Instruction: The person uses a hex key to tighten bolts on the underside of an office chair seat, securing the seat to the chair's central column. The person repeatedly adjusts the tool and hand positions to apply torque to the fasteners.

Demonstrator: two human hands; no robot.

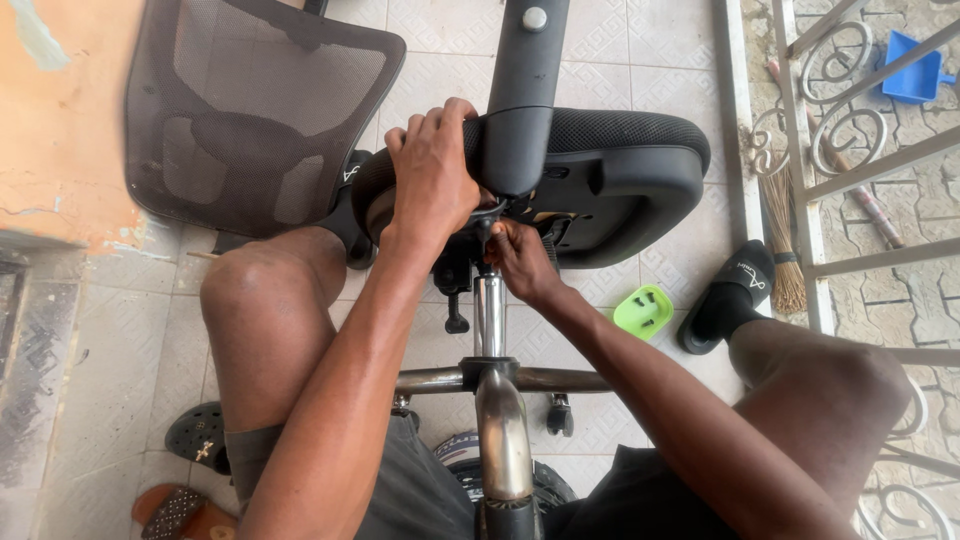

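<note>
An office chair lies tipped over in front of me, its black seat [620, 165] on edge and its chrome base [500, 410] pointing toward me between my knees. My left hand [432, 170] grips the seat's upper edge beside the black armrest post [522, 90]. My right hand [518, 262] is closed around a small part under the seat, where the chrome gas cylinder [489, 312] meets the black mechanism. What the fingers pinch is hidden.
A detached black mesh backrest [250, 110] leans at the upper left by an orange wall. A green plug adapter [643, 310] and a black slide sandal [728, 295] lie on the tiles. A straw broom [783, 240] and a metal gate [850, 150] stand right.
</note>
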